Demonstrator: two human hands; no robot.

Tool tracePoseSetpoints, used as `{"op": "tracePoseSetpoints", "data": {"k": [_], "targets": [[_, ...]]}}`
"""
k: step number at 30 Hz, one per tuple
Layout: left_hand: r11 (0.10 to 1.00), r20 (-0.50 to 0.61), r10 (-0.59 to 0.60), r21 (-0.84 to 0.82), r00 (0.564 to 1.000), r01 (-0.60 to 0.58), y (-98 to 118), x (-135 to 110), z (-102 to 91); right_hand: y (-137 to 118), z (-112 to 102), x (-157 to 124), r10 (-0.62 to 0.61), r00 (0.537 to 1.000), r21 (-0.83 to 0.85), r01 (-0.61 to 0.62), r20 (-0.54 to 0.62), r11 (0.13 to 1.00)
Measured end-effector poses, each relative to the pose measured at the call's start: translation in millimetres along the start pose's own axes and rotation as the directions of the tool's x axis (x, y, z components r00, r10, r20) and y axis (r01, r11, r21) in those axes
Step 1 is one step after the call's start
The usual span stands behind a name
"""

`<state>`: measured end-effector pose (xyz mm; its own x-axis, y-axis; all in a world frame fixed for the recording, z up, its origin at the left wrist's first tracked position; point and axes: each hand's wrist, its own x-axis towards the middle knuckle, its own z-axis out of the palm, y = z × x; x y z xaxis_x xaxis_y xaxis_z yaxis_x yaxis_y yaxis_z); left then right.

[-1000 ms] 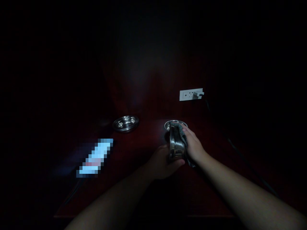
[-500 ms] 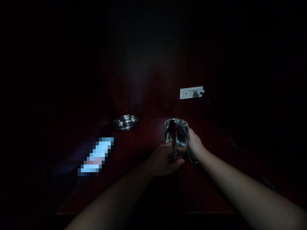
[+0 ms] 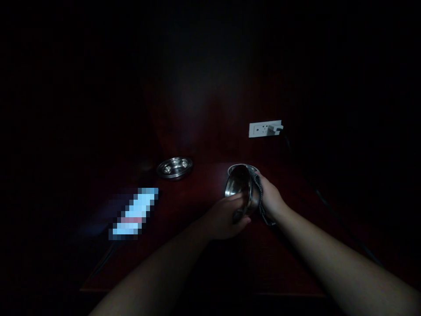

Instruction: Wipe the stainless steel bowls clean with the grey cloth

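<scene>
We see the left hand curled firmly about the lower rim of a metal bowl, part of the hand crossing the bowl's mouth and a digit showing beneath it; we cannot make out every finger in the gloom. The right hand is bent round a dark cloth and presses it to the bowl's outer side; its fingertips are hidden from us, and we see the cloth mostly as a patterned edge hanging below the wrist. The bowl is tilted on its side above the table, right of the middle, its mouth turned to the left. Just behind it, toward the table's back edge, we find a second bowl, mostly covered, with little but its rim showing. Left of these, well apart and also near the back edge, sits a shiny dish; we cannot tell whether it is one piece or several nested. Nearer the front left corner lies a glowing phone, its screen blurred into blocks, with a dim cord running from it toward that corner. Beyond the back edge, we see a white socket holding a plug. Along the right side a cable fades into darkness.
</scene>
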<state>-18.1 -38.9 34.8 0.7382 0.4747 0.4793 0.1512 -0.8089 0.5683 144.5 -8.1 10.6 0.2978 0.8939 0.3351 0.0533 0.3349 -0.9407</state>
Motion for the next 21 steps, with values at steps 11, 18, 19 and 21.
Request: {"op": "tracePoseSetpoints", "data": {"k": [11,18,19,21], "targets": [[0.998,0.012,0.009,-0.059,1.000,-0.008,-6,0,1.6,-10,1,-6,-0.037,0.995,0.110,0.027,0.088,0.994],[0.999,0.014,0.000,-0.041,1.000,0.000,-7,1,0.8,-14,-2,-8,-0.149,0.977,0.094,0.135,0.155,0.986],[0.999,0.015,-0.009,-0.035,1.000,0.010,-7,1,0.7,-15,-2,-9,-0.159,0.972,0.077,0.148,0.172,0.986],[0.999,0.017,-0.033,-0.025,0.999,0.034,-8,0,0.7,-17,-2,-10,-0.176,0.962,0.043,0.171,0.206,0.984]]}}
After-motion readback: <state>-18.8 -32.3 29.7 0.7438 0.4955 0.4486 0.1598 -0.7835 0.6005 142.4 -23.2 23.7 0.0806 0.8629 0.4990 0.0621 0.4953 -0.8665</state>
